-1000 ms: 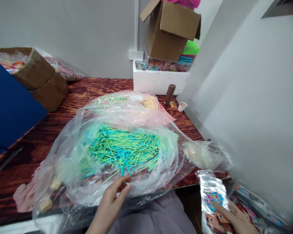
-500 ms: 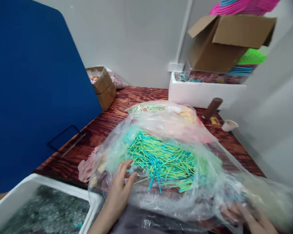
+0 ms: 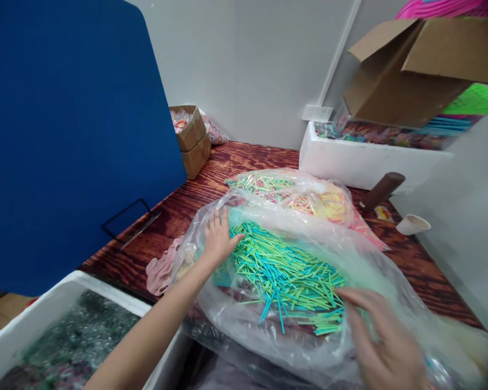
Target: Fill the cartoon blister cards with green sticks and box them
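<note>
A large clear plastic bag [image 3: 366, 254] lies spread on the table, its mouth facing me. Inside is a heap of thin green and blue sticks [image 3: 284, 265], possibly paper or plastic straws. My left hand [image 3: 219, 238] rests on the bag's left side, fingers stretched out and the thumb near the heap's edge. At the right, my right hand [image 3: 384, 341] is blurred, its fingers extended and apart, with a fingertip beside the right end of the heap. Neither hand shows anything in its grip.
Behind lies a second bag [image 3: 284, 187] of coloured sticks. A white foam box [image 3: 117, 295] stands low at the left, below a blue panel [image 3: 73, 135]. Pink gloves [image 3: 162, 268], a brown cylinder [image 3: 382, 190] and a paper cup [image 3: 412, 224] sit around. Another foam box [image 3: 358, 162] stands at the back right.
My left hand has moved forward onto the bag's far left side. My right hand has come in from the lower right to the heap. The bag's upper film is pushed back.
</note>
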The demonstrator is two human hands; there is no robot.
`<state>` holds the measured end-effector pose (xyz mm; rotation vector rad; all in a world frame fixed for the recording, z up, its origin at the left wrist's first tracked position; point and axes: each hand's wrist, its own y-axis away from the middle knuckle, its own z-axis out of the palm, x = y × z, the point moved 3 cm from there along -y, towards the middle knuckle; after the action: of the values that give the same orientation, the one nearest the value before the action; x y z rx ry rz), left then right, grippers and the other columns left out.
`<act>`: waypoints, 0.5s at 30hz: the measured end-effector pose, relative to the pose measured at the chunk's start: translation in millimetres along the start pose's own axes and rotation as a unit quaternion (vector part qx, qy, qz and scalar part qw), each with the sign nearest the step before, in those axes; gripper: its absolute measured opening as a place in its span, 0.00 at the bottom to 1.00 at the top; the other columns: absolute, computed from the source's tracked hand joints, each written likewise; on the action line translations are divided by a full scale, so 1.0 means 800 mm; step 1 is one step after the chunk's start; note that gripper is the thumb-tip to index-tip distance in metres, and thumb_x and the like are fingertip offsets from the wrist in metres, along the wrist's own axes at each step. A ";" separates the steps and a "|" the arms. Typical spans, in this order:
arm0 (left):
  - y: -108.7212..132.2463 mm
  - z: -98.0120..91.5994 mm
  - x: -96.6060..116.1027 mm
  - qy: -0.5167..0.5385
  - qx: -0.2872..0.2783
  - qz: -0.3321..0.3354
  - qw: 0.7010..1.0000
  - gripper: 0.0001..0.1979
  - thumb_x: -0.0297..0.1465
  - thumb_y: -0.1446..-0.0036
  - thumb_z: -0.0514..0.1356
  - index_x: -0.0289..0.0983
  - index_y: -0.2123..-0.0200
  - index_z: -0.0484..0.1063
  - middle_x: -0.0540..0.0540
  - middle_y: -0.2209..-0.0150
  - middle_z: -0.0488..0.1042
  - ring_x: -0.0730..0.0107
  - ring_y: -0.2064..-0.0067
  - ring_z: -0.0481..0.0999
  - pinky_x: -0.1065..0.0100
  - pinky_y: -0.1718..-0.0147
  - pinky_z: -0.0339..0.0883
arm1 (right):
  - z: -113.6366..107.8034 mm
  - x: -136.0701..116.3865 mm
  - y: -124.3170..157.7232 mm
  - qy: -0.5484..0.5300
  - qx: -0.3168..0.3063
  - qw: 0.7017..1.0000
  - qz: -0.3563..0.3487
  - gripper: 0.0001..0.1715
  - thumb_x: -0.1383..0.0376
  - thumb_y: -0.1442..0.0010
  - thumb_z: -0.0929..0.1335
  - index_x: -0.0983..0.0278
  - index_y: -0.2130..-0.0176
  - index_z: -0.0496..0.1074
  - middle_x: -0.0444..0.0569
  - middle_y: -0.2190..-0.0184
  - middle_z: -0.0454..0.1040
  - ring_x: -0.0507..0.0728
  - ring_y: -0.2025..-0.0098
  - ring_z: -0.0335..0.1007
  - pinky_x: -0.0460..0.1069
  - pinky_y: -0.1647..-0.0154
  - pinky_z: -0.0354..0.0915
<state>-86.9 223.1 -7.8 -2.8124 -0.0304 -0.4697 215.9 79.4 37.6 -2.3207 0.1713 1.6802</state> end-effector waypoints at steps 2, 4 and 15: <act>-0.004 -0.003 -0.009 -0.010 0.002 -0.023 1.000 0.39 0.40 0.42 0.58 0.28 0.34 0.49 0.25 0.36 0.58 0.41 0.36 0.57 0.47 0.41 0.52 | 0.065 -0.041 -0.007 0.097 -0.151 0.959 -0.218 0.12 0.64 0.38 0.65 0.56 0.57 0.76 0.53 0.59 0.76 0.65 0.54 0.68 0.59 0.52 0.65; -0.008 -0.007 -0.020 0.005 -0.013 -0.054 0.998 0.25 0.33 0.41 0.55 0.29 0.42 0.64 0.27 0.44 0.68 0.43 0.41 0.64 0.48 0.44 0.54 | 0.132 -0.064 -0.031 0.172 -0.230 0.901 -0.325 0.16 0.69 0.35 0.61 0.59 0.54 0.74 0.54 0.57 0.75 0.63 0.54 0.67 0.58 0.52 0.65; -0.033 -0.059 -0.051 0.241 -0.099 -0.026 0.965 0.14 0.38 0.43 0.52 0.37 0.76 0.66 0.53 0.79 0.67 0.71 0.74 0.68 0.72 0.73 0.61 | 0.283 -0.053 -0.171 0.365 -0.248 0.820 -0.366 0.49 0.71 0.46 0.69 0.62 0.32 0.47 0.60 0.32 0.51 0.68 0.33 0.45 0.64 0.38 0.48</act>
<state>-142.1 235.8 28.9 -2.8069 0.0482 -1.2181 29.5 272.4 32.4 -2.7243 -1.0010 0.4379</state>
